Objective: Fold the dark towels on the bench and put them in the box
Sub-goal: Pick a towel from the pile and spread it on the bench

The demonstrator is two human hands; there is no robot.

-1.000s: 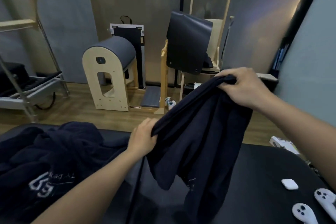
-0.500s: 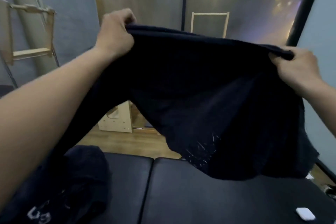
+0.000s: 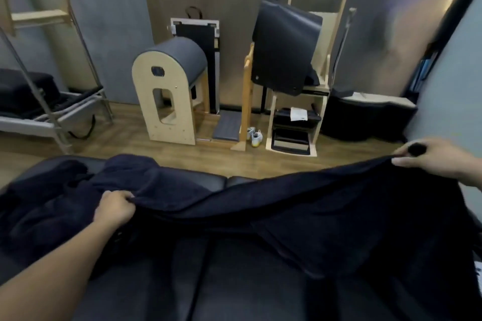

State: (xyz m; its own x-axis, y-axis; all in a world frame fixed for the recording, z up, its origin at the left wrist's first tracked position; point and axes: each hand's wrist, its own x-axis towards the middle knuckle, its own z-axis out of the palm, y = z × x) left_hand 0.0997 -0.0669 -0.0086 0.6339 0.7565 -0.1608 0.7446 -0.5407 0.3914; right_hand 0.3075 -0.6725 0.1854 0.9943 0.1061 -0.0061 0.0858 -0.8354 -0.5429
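Just left of the left hand [image 3: 114, 207], a rumpled heap of dark navy terry towels [image 3: 47, 206] is lying on the black padded leather bench [image 3: 216, 181]. That hand's curled fingers are pinching one corner of the wide dark navy towel [image 3: 300, 206], which is hanging stretched between both hands, over the bench. The right hand [image 3: 433, 157], higher, is pinching the opposite corner. Levelling the corners and pulling the edge taut before lowering is probably what is needing care. No box is showing.

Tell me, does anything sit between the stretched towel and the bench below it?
Nothing visible does. The left hand and right hand grip the towel over the bare bench; the heap of towels lies at the left end. The bench's right end is hidden.
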